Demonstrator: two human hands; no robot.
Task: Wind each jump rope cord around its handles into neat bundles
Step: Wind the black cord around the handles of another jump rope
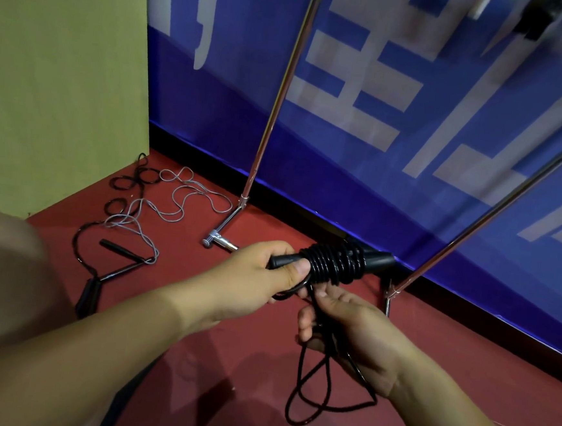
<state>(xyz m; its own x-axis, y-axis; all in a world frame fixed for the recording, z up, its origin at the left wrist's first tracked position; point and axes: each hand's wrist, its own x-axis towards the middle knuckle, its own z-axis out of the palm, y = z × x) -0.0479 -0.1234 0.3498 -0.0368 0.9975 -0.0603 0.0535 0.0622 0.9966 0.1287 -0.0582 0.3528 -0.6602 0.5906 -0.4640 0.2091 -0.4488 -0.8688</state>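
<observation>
My right hand, low and right of centre, curls loosely around the slack black cord looping below it. Just above, my left hand grips the black handles, thumb pressed on the wound coils. Two unwound ropes lie tangled at left on the red floor.

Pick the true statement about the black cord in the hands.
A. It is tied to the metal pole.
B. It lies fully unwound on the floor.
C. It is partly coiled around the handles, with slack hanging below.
C: black coils wrap the handles held by the left hand, while slack loops hang from the right hand.
</observation>
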